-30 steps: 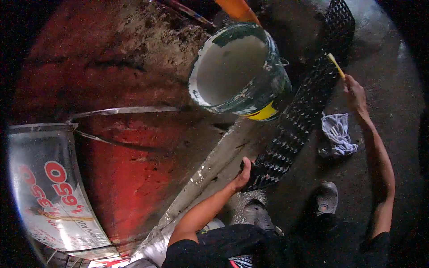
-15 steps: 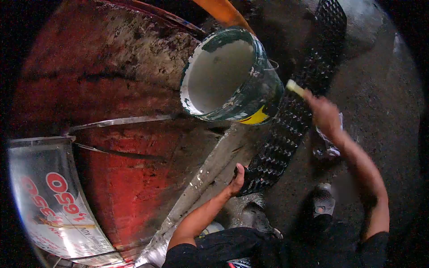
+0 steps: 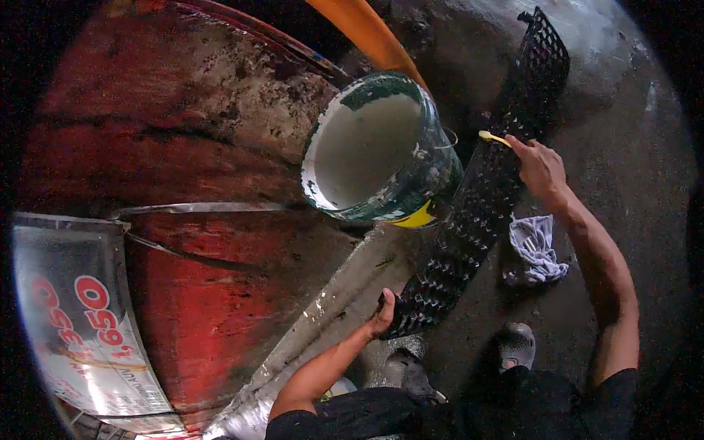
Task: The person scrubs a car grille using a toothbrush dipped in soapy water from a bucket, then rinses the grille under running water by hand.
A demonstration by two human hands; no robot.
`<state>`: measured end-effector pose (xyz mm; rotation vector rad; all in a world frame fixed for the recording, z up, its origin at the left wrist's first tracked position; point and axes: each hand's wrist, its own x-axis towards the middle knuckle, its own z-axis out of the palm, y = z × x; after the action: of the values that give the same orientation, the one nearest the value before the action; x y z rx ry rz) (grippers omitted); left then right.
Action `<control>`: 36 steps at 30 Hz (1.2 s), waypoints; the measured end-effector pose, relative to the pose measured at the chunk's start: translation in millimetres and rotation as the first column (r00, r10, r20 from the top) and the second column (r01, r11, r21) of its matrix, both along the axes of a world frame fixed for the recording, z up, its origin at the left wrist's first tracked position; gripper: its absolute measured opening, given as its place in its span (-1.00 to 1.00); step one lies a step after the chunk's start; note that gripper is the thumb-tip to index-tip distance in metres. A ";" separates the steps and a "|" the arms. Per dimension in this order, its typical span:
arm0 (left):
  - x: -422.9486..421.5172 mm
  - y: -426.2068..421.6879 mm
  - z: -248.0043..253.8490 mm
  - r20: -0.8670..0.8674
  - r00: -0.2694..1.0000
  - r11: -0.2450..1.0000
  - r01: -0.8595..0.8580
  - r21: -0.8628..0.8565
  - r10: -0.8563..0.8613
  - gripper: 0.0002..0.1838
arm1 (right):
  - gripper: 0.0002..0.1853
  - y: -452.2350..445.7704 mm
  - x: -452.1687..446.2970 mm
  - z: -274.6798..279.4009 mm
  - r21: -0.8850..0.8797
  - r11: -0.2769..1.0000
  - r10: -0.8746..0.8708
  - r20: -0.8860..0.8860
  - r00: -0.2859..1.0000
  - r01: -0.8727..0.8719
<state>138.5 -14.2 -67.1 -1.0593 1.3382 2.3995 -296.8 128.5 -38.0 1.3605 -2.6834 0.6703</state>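
A long black mesh grille (image 3: 469, 235) stretches diagonally from near my feet to the upper right. My left hand (image 3: 381, 317) is closed around its near end, thumb up along the edge. In my right hand (image 3: 543, 170) is a yellow toothbrush (image 3: 498, 138), gripped by the handle. Its head lies over the grille's upper middle; whether the bristles touch the mesh I cannot tell. Left of the grille, a paint-marked dark green bucket (image 3: 438, 165) leans toward me, filled with cloudy grey liquid (image 3: 367, 147).
A crumpled grey-white rag (image 3: 537, 249) lies on the wet floor under my right forearm. Behind the bucket curves an orange pipe-like thing (image 3: 370, 37). A worn red surface (image 3: 198, 315) and a printed price sign (image 3: 95, 308) fill the left. My shoes (image 3: 517, 346) are below.
My right hand and the toothbrush, blurred before, now show sharply at nearly the same place on the grille. Bucket and grille sit slightly lower in view. More of the rag shows.
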 end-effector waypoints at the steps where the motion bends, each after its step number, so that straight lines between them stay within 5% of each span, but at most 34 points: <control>1: 0.7 0.9 1.4 -0.006 1.000 1.000 0.000 0.014 0.000 -0.02 | -0.32 -1.2 6.9 1.5 0.005 1.000 -0.001 0.023 1.000 0.000; 4: -1.5 3.2 -1.1 -0.038 0.999 0.999 -0.020 0.049 0.022 -0.02 | -0.32 12.9 66.7 -28.7 -0.021 0.999 0.047 0.198 0.979 -0.044; 6: -1.0 4.8 -5.9 -0.041 0.999 0.999 -0.025 -0.023 0.024 -0.02 | -0.35 37.5 140.8 -45.9 -0.431 0.875 0.390 0.364 0.846 -0.218; 8: 10.8 3.9 -9.0 0.067 0.997 0.930 0.058 -0.364 -0.036 -0.12 | -0.32 44.6 167.4 -58.8 -0.311 0.916 0.376 0.438 0.817 -0.254; 9: 13.4 -2.4 -10.9 0.189 0.977 0.735 0.197 -0.648 -0.096 -0.22 | -0.29 50.4 183.0 -62.3 -0.194 0.935 0.355 0.476 0.805 -0.297; 10: 14.0 -3.8 -9.7 0.245 0.964 0.634 0.253 -0.731 -0.103 -0.22 | -0.35 52.8 185.4 -57.2 -0.309 0.925 0.358 0.515 0.779 -0.220; 12: 15.0 -3.5 -3.7 0.076 0.997 0.991 0.026 -0.129 -0.016 -0.21 | -0.41 52.3 172.8 -39.7 -0.273 0.934 0.347 0.524 0.778 -0.232; 13: 18.8 -7.4 -1.3 0.085 0.995 0.988 -0.054 0.145 0.042 -0.20 | -0.42 52.0 170.5 -40.0 -0.248 0.943 0.323 0.512 0.796 -0.223; 14: -5.6 -3.9 29.0 -0.115 0.993 0.921 0.045 0.386 0.000 -0.12 | -0.40 46.4 171.6 -15.0 -0.212 0.966 0.247 0.594 0.766 -0.146; 16: -8.7 -3.6 32.5 -0.097 0.995 0.943 0.003 0.332 0.031 -0.07 | -0.36 41.4 187.8 -21.5 -0.207 0.957 0.289 0.591 0.753 -0.205; 18: -15.8 6.4 28.5 -0.078 0.995 0.957 -0.038 0.287 0.063 -0.02 | -0.30 54.5 226.0 -51.8 -0.398 0.853 0.520 0.578 0.629 -0.339; 20: -19.4 9.4 21.3 -0.122 0.987 0.993 -0.097 0.067 0.104 0.05 | -0.26 77.3 267.6 -75.9 -0.328 0.840 0.525 0.693 0.494 -0.432; 22: -9.5 2.0 14.2 -0.159 0.984 0.968 -0.034 0.247 0.075 0.01 | -0.22 75.5 282.6 -39.1 -0.208 0.754 0.575 0.666 0.474 -0.623; 24: -16.4 4.0 17.3 -0.120 0.986 0.979 -0.097 0.179 0.119 0.01 | -0.17 57.8 271.0 -14.7 -0.267 0.758 0.638 0.494 0.591 -0.595; 25: -24.6 8.6 33.3 -0.070 0.973 0.974 -0.224 -0.023 0.222 -0.03 | -0.17 50.5 262.1 -11.5 -0.260 0.787 0.610 0.459 0.646 -0.559; 26: -20.8 2.9 27.5 -0.076 0.972 0.974 -0.226 -0.019 0.224 -0.03 | -0.16 44.9 257.4 -10.6 -0.255 0.814 0.579 0.426 0.695 -0.522; 28: -13.7 -8.9 19.6 -0.108 0.987 0.878 -0.057 0.476 0.122 -0.09 | -0.17 40.3 259.3 -19.1 -0.224 0.813 0.577 0.432 0.693 -0.537; 32: -20.4 0.6 9.0 -0.041 0.959 0.931 -0.262 0.254 0.281 -0.13 | -0.18 52.7 279.6 -33.7 -0.310 0.782 0.622 0.448 0.643 -0.540; 33: -20.2 -1.8 10.9 -0.041 0.960 0.931 -0.256 0.258 0.276 -0.13 | -0.23 59.3 280.0 -24.9 -0.176 0.670 0.723 0.379 0.578 -0.721; 36: -16.0 -7.2 13.0 -0.061 0.992 0.941 -0.088 0.326 0.114 -0.16 | -0.28 64.1 289.2 -13.7 -0.165 0.576 0.809 0.254 0.529 -0.801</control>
<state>122.5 -21.4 -54.2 -0.9703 0.8829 2.6418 -7.6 192.5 -51.6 2.7251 -2.0244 1.0247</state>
